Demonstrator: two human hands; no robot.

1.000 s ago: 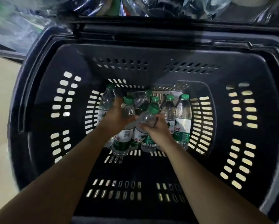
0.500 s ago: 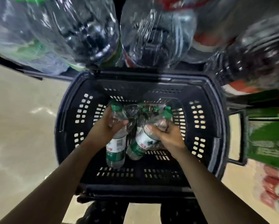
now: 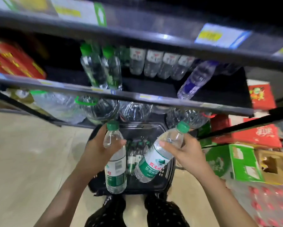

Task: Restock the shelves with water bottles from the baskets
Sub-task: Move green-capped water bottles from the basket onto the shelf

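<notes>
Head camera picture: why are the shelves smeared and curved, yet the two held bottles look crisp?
Head view: motion blur smears the shelf rails and price tags; the wide lens bows them; the left-hand bottle and right-hand bottle look sharper.

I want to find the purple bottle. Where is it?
In the head view, the purple bottle leans at the right of the middle shelf, beside the white-labelled bottles.

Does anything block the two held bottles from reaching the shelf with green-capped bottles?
Nothing visible does. The left hand grips an upright clear green-capped water bottle, the right hand a tilted bottle, below the dark shelf edge; bare shelf lies beside the standing bottles.
</notes>
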